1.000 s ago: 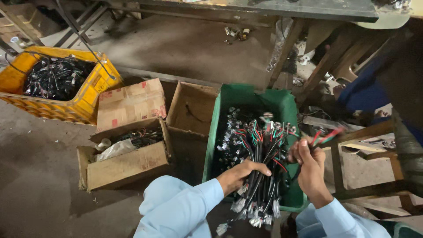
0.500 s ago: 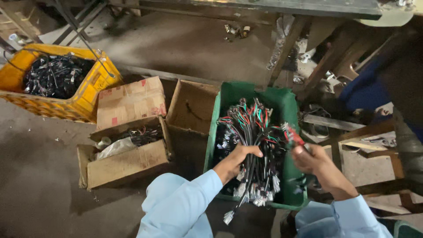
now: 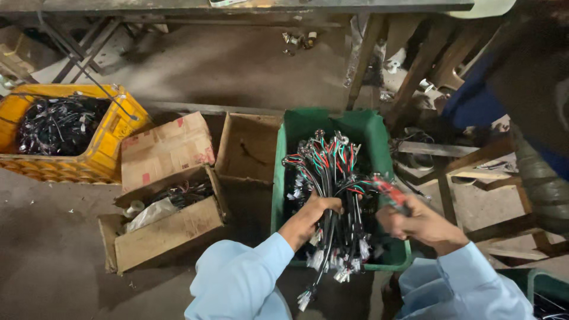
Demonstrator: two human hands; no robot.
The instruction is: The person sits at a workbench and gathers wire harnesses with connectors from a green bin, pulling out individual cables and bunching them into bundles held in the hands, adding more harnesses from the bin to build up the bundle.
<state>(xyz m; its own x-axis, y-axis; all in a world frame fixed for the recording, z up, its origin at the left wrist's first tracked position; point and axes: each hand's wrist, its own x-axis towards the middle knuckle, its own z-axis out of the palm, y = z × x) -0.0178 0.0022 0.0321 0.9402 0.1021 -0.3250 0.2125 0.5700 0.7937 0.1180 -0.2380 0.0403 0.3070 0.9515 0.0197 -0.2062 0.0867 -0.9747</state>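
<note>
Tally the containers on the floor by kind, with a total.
Green plastic crate, holding the wire harness bundle gripped by the left hand: 1
Yellow plastic crate of black wiring: 1
Open cardboard boxes: 2, one with wires and plastic inside, one beside the green crate
Total: 4

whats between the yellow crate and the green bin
In the head view, two brown cardboard boxes sit between the yellow crate and the green bin: an open box with wires and an empty open box.
</note>
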